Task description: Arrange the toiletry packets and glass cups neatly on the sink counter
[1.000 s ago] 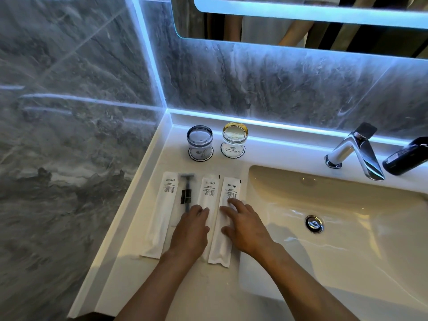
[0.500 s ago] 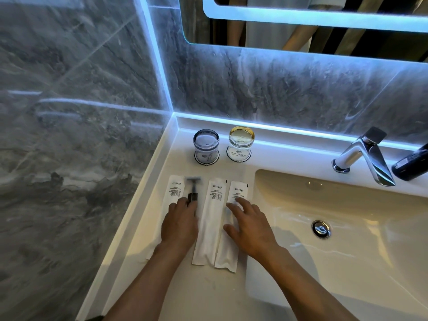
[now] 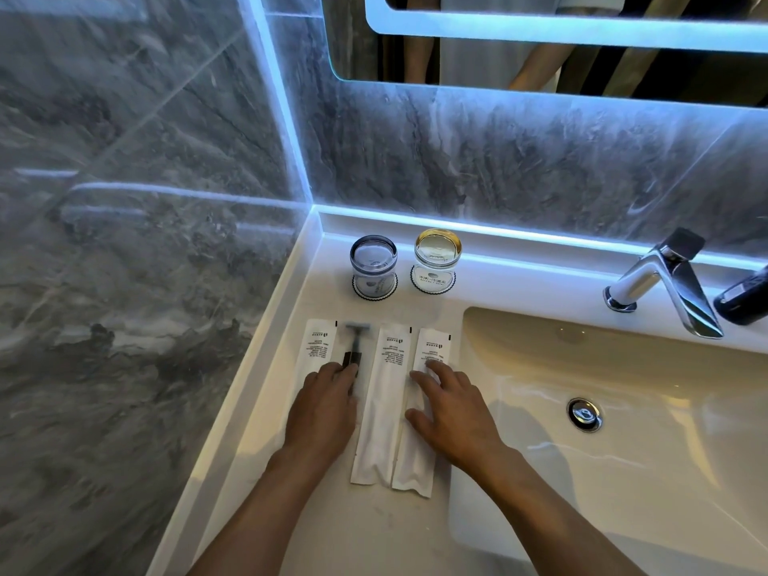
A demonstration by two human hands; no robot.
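Note:
Several long white toiletry packets lie side by side on the white counter (image 3: 332, 530): a leftmost packet (image 3: 316, 347), a razor packet (image 3: 355, 349), a middle packet (image 3: 380, 409) and a right packet (image 3: 432, 347). My left hand (image 3: 322, 411) rests flat on the two left packets, fingertips by the razor handle. My right hand (image 3: 451, 413) lies with spread fingers on the right packet. Behind them stand two upturned glass cups on round coasters, a grey one (image 3: 373, 264) and an amber one (image 3: 437, 255).
The sink basin (image 3: 648, 409) with its drain (image 3: 584, 414) lies directly right of the packets. A chrome faucet (image 3: 665, 280) and a dark bottle (image 3: 744, 295) stand at the back right. Marble walls close the left and back; a lit mirror (image 3: 582, 31) hangs above.
My left hand has slid left from the middle packets onto the razor and leftmost packets. The right hand stays on the right packet. The packets now lie straighter and closer together.

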